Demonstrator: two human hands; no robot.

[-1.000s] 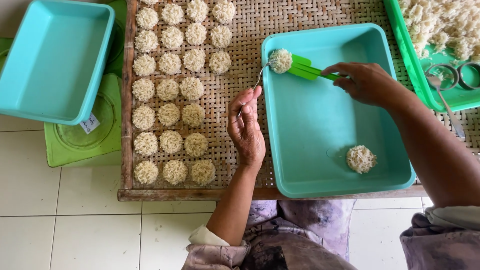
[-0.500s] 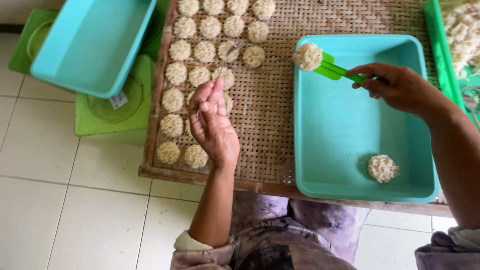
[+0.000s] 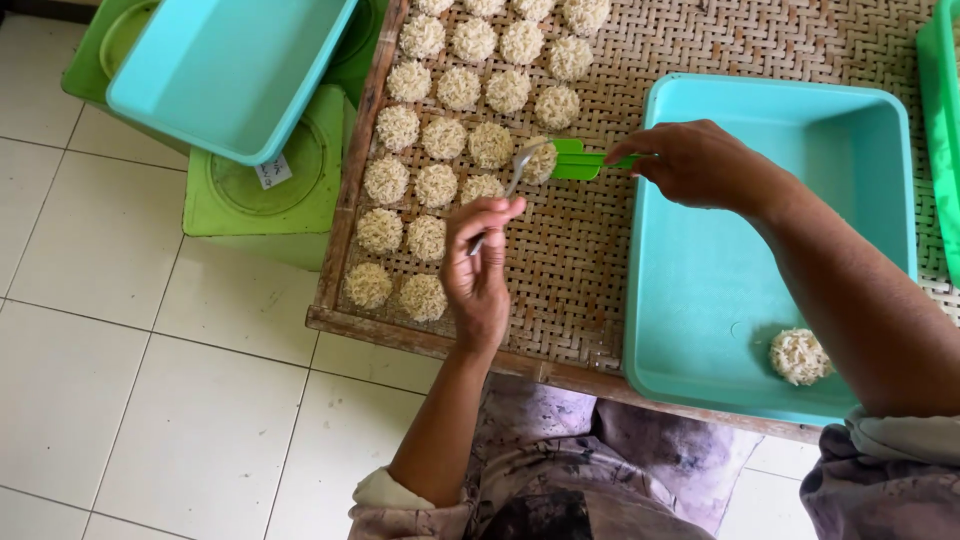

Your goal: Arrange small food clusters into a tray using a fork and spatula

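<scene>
Only one thing here counts as a label: a small white paper sticker (image 3: 272,172) with dark print, roughly rectangular and set askew, stuck on the flat top of the light green plastic box (image 3: 262,205) that stands on the tiled floor just left of the woven tray. Its upper edge is tucked under the rim of the turquoise plastic tub (image 3: 228,68) resting partly over that box. I see no packages, signs or screens anywhere else.
</scene>
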